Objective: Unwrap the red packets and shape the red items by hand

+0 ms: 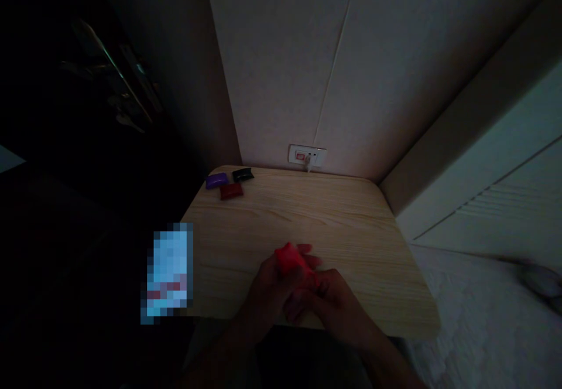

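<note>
Both hands meet over the near edge of a small light-wood table (351,231). My left hand (267,292) is curled around a soft bright red lump (290,260), which sticks up above the fingers. My right hand (333,298) pinches the lower right part of the same red lump. The room is dim, so the lump's exact material is unclear.
Three small packets lie at the table's far left corner: purple (216,180), black (243,174) and dark red (230,191). A wall socket (306,156) with a cable sits behind the table. A white bed (483,295) lies right, a dark door with handle (127,84) left.
</note>
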Action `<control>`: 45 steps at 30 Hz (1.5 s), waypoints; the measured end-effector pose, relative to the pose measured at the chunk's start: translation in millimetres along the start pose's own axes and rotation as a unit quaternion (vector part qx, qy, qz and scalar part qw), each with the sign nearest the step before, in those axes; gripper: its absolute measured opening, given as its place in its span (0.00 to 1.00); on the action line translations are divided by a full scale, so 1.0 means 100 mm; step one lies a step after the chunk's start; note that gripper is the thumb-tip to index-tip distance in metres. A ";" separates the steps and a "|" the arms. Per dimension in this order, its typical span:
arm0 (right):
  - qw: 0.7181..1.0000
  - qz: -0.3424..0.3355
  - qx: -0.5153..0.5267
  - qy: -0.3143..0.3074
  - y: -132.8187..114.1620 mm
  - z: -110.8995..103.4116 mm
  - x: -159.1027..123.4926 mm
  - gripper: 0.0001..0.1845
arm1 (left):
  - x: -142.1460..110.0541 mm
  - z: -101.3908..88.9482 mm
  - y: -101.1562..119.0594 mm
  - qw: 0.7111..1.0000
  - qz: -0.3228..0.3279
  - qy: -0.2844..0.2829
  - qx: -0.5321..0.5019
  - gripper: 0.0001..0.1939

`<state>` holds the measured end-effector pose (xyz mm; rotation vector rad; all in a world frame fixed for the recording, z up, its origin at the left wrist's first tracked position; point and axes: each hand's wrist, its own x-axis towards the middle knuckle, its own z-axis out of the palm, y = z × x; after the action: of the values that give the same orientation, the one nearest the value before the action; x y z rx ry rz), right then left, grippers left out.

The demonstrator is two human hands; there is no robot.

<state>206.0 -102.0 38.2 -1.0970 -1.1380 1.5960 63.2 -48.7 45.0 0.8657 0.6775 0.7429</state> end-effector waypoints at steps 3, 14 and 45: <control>1.000 -0.017 0.010 0.024 0.01 0.04 0.03 0.16 | -0.03 0.05 -0.07 0.998 -0.030 -0.041 0.027 0.28; 0.973 0.019 -0.211 0.086 -0.11 -0.23 -0.23 0.16 | -0.06 -0.06 0.11 0.960 0.081 -0.022 0.268 0.14; 0.910 -0.200 -0.285 0.224 -0.46 -0.08 -0.05 0.10 | 0.13 -0.21 0.17 0.694 0.298 0.017 0.655 0.11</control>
<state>222.0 -95.3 82.2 -1.3942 -1.4269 0.6470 49.5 -21.9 46.6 2.5002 0.9560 0.7780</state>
